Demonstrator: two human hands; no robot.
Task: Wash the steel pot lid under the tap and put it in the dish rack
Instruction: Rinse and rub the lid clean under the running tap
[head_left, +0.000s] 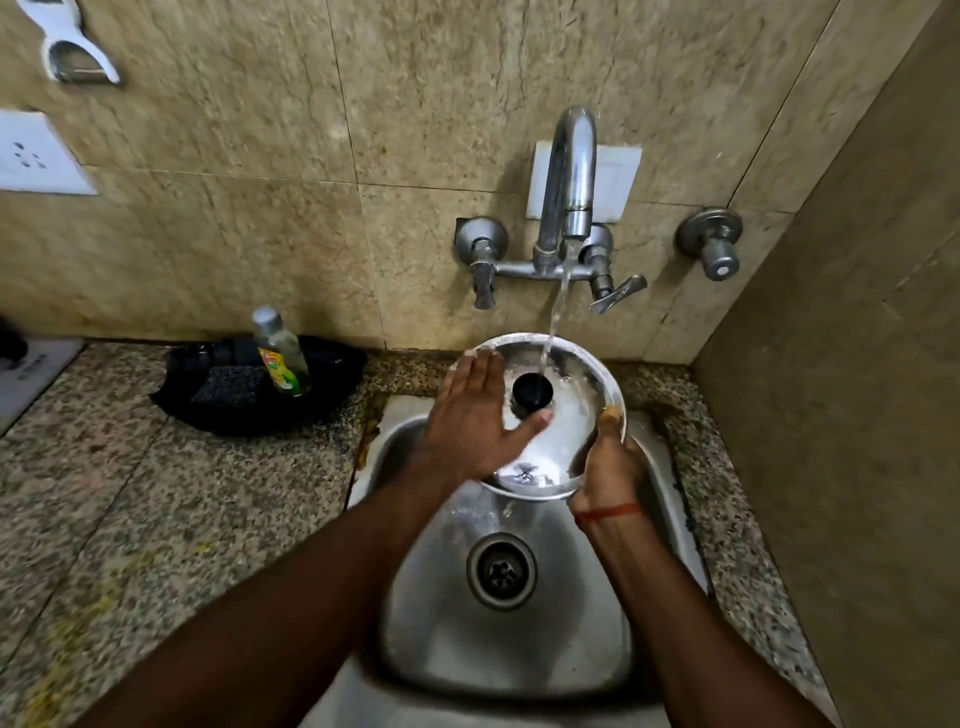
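two forearms are seen entering from the bottom edge, over one steel sink (524, 654) with one drain (501, 570) at its middle. one red thread (609, 512) is worn on the right wrist.

one steel pot lid (574, 421) is held above the sink's back edge, tilted toward the camera, its one black knob (530, 391) facing up. left hand (475, 415): laid flat on the lid's upper face left of the knob, fingers straight and together, thumb stretched out below the knob. right hand (609, 462): lid's near right rim is gripped, thumb on top; the fingers underneath are hidden.

one tap spout (569, 176) is running; one water stream (558, 306) is landing on the lid just behind the knob, and water is spilling off the lid's near rim into the sink. two lever handles are counted on the mixer, plus one separate valve (714, 244) on the wall to the right.

counter (156, 519), back edge left of the sink: one black tray (332, 374), with one dish soap bottle (280, 353) and one dark scrub pad (228, 387) in it.
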